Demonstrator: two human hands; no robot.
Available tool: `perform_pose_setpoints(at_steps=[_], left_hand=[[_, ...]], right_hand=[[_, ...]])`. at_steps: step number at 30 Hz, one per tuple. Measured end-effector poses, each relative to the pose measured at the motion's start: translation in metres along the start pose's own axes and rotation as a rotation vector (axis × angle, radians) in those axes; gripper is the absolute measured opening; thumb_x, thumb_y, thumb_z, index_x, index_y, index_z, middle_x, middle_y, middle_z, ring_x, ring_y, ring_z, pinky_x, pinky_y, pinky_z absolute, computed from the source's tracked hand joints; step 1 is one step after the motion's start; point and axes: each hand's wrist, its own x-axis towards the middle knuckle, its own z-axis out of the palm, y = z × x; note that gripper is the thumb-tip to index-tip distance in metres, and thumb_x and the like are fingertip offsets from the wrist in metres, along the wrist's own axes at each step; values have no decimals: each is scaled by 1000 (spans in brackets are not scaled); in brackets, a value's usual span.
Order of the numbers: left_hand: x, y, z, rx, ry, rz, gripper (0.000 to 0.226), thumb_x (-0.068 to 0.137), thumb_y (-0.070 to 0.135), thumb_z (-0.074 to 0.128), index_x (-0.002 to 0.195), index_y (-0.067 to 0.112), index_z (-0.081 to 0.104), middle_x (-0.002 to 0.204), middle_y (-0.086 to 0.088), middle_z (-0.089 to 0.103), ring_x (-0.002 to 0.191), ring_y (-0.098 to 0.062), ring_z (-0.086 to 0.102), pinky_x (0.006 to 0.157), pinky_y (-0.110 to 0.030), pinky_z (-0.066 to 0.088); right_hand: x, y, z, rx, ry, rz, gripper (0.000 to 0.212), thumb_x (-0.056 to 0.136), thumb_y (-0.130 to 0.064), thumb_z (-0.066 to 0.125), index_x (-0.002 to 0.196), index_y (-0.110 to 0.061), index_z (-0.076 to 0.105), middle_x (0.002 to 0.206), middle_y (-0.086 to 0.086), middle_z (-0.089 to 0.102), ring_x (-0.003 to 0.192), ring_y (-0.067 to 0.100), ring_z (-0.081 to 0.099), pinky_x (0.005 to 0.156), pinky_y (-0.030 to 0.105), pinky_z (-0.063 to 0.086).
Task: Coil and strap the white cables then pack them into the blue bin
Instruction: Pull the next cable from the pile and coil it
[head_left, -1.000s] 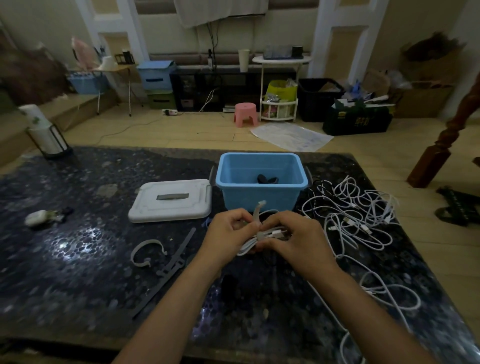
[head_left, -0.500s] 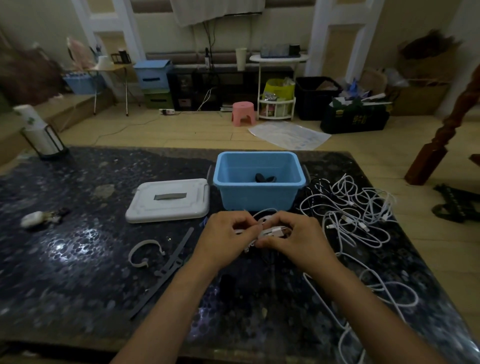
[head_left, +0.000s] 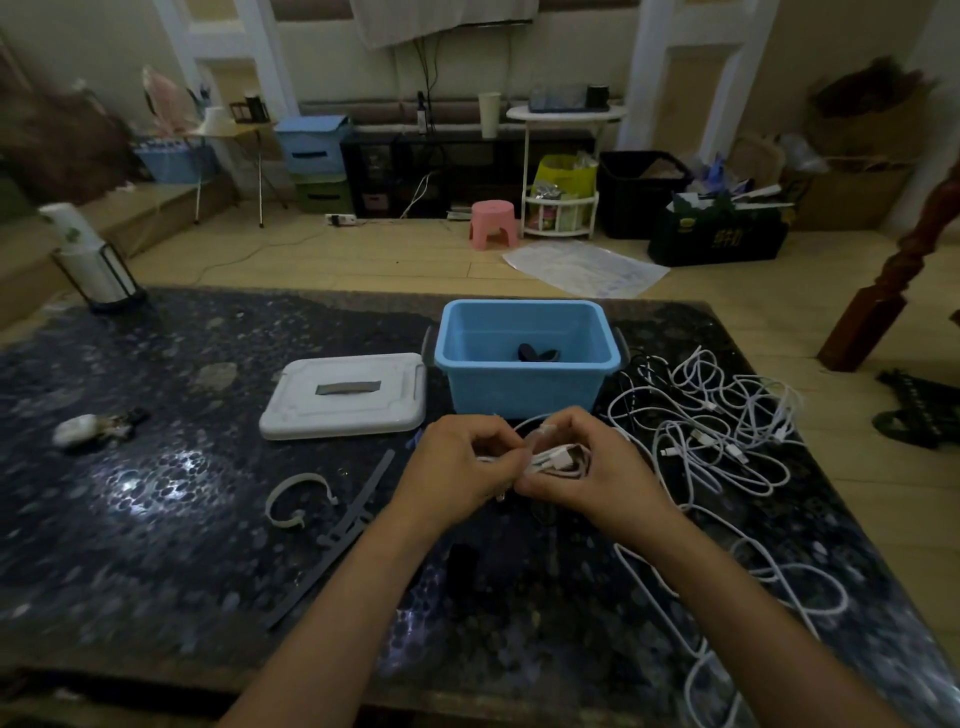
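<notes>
Both hands meet just in front of the one blue bin (head_left: 527, 387), near the bench (head_left: 156, 519) middle. Left hand (head_left: 457, 470) and right hand (head_left: 587, 475) each pinch one coiled white cable bundle (head_left: 558, 460) between curled fingers. One tangled pile of loose white cables (head_left: 722, 431) toward the right edge; count unclear. One white lid (head_left: 345, 397) left of the bin. One curled white strap (head_left: 298, 496), several grey straps (head_left: 358, 506) beside it.

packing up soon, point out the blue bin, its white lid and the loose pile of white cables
blue bin (head_left: 524, 392): head view, on its front wall
white lid (head_left: 311, 415): head view, on its flat top
loose white cables (head_left: 727, 431): head view, middle of the tangle
</notes>
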Motion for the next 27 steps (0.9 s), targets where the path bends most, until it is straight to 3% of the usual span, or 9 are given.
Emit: perform_pose_setpoints(at_steps=[5, 8, 12, 15, 21, 27], left_hand=[[2, -1, -1, -204, 53, -137, 2, 82, 3, 75, 84, 3, 75, 80, -17, 75, 70, -20, 69, 73, -41, 58], [-1, 5, -2, -392, 20, -234, 7, 85, -2, 71, 89, -7, 69, 82, -31, 70, 60, -30, 67, 58, -36, 58], [-1, 8, -4, -444, -10, -261, 15, 88, 3, 70, 95, -9, 67, 80, -33, 69, 56, -28, 67, 51, -30, 57], [-1, 7, -4, -443, 5, -252, 12, 87, 2, 71, 93, -8, 68, 75, -24, 71, 55, -23, 67, 49, -28, 56], [1, 2, -5, -305, 56, -129, 5, 82, 0, 75, 85, 3, 74, 83, -17, 74, 72, -17, 68, 73, -34, 57], [3, -1, -4, -276, 75, -79, 9, 79, -1, 77, 84, 6, 75, 86, -17, 74, 78, -20, 67, 84, -46, 56]], right_hand=[[-2, 1, -1, -263, 42, -225, 48, 71, -26, 88, 105, -37, 55, 107, -17, 59, 98, -1, 58, 80, 15, 47], [-5, 1, 0, -382, 84, -350, 39, 78, -32, 81, 110, -34, 59, 105, -18, 58, 94, -1, 58, 77, 18, 49], [-6, 2, 1, -540, 78, -379, 31, 82, -46, 70, 111, -40, 58, 105, -15, 56, 84, 5, 61, 70, 31, 55], [-4, 2, 1, -549, 52, -348, 31, 82, -48, 69, 110, -42, 58, 102, -16, 56, 83, 3, 60, 71, 31, 54], [-1, 3, 3, -405, 37, -307, 25, 79, -41, 74, 101, -39, 61, 93, -17, 57, 86, -2, 58, 71, 13, 43], [-1, 1, 3, -312, 47, -279, 22, 76, -35, 77, 94, -35, 63, 92, -14, 63, 86, 2, 62, 71, 13, 45]])
